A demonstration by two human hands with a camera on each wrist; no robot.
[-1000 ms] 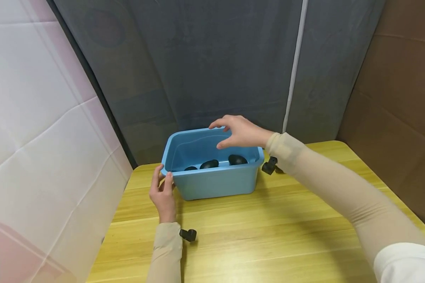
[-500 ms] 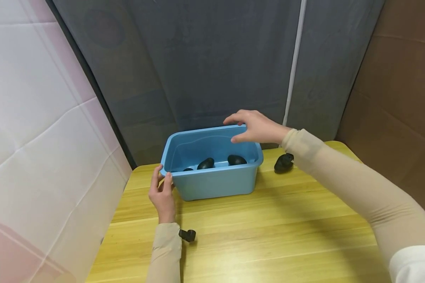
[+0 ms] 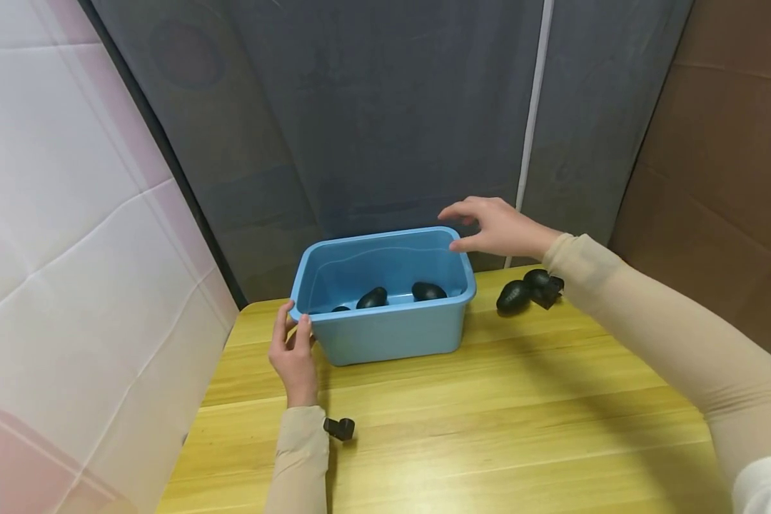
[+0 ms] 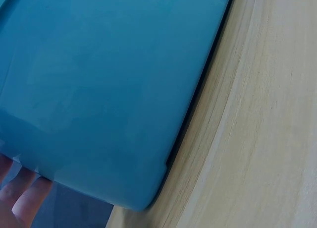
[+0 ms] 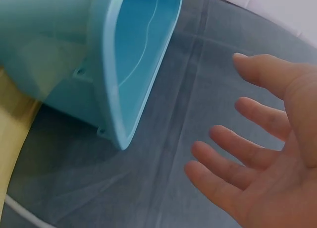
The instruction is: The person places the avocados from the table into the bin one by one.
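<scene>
Your right hand hovered open above the blue plastic tub's rim; your left hand pinched its corner, perhaps loosely, so it could have slid.

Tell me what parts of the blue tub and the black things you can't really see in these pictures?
- Blue tub floor: head view, near wall hides it.
- Third black thing inside: head view, only its top shows over the rim.
- Black things beside the tub: the right sleeve overlaps the farther one.
- Left hand: left wrist view, only fingertips show.

3 stones lie in the tub; 2 others right of it.
</scene>
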